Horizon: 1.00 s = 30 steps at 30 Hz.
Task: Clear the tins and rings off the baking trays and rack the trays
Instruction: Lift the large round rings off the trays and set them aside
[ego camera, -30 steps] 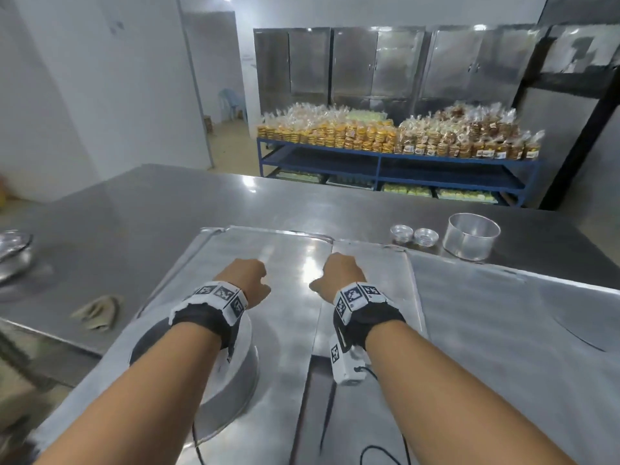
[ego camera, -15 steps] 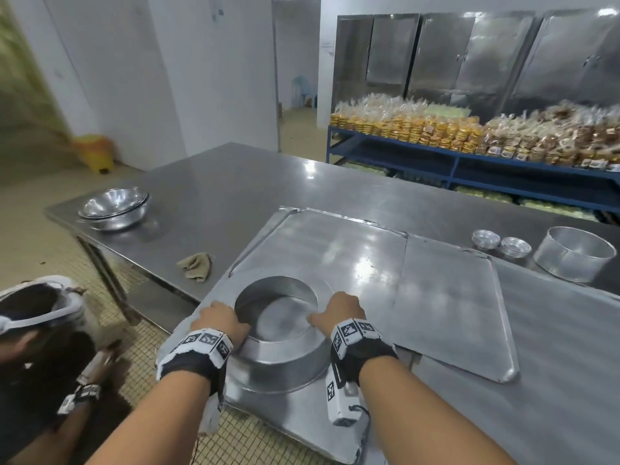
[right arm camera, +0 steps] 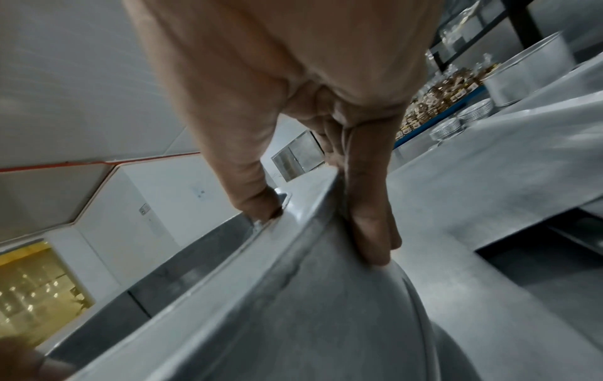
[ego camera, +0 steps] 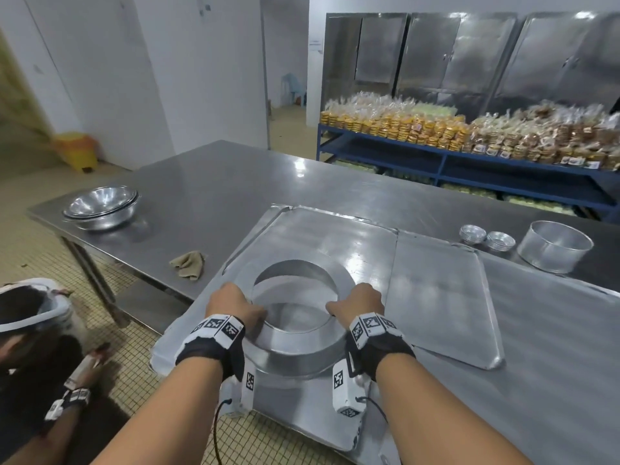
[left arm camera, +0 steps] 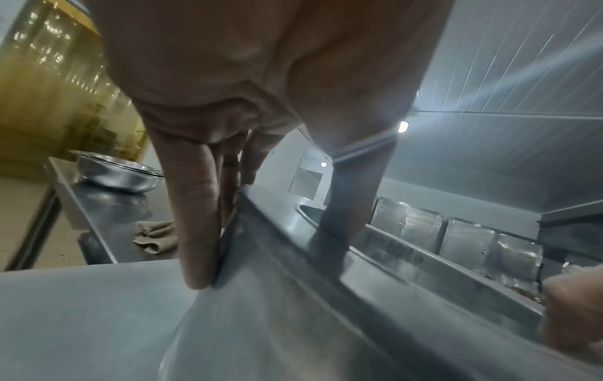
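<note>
Head view looks down over the table (ego camera: 214,182) — wrist views sit close, sharing the ring (ego camera: 303,350).

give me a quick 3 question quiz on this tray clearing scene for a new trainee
1. True or false: both hands grip the rim of the large round tin on the near baking tray.
2. Multiple choice: the crumpled cloth lies A) inside the tin, B) on the steel table left of the trays, C) in the mixing bowls.
3. Fill in: the two stacks of small tins sit on the table just left of a tall metal ____.

Key
1. True: the left hand and right hand each pinch the rim, thumb inside and fingers outside.
2. B; the mixing bowls stand farther left.
3. ring.
</note>
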### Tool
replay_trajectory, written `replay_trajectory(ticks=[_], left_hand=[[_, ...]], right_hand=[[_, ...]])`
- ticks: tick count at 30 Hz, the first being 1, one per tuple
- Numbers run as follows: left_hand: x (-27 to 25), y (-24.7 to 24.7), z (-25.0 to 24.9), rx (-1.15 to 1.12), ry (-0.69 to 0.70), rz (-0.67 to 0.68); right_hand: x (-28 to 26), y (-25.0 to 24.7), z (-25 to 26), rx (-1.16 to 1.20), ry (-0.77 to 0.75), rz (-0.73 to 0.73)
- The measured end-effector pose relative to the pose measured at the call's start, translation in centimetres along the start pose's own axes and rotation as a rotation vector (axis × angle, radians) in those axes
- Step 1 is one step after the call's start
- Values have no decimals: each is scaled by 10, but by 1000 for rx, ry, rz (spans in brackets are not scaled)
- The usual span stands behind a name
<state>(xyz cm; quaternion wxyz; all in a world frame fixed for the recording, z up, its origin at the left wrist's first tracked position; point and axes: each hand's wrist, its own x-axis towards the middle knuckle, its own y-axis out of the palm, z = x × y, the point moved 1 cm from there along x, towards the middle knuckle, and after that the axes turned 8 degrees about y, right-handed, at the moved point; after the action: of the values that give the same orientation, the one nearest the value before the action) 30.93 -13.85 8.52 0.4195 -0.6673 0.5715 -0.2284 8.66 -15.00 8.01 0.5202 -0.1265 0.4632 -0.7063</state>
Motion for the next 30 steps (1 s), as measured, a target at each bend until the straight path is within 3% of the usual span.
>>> replay_trajectory(ticks=[6,11,16,26,30], left_hand=[[29,42,-33,-153,16,29],[-38,41,-113,-236,68,61],[-64,73,-171,-395,103,96],[-96,154,-249,-674,18,326],[-136,167,-281,-810,32,359]], right_hand=[[8,-52,-43,93,95,-113],[8,-106,-96,199,124,-187],[2,-162,-162,293,101,-328],[-12,-238,-280,404,85,-525],[-20,-256,-316,418,79,-583]])
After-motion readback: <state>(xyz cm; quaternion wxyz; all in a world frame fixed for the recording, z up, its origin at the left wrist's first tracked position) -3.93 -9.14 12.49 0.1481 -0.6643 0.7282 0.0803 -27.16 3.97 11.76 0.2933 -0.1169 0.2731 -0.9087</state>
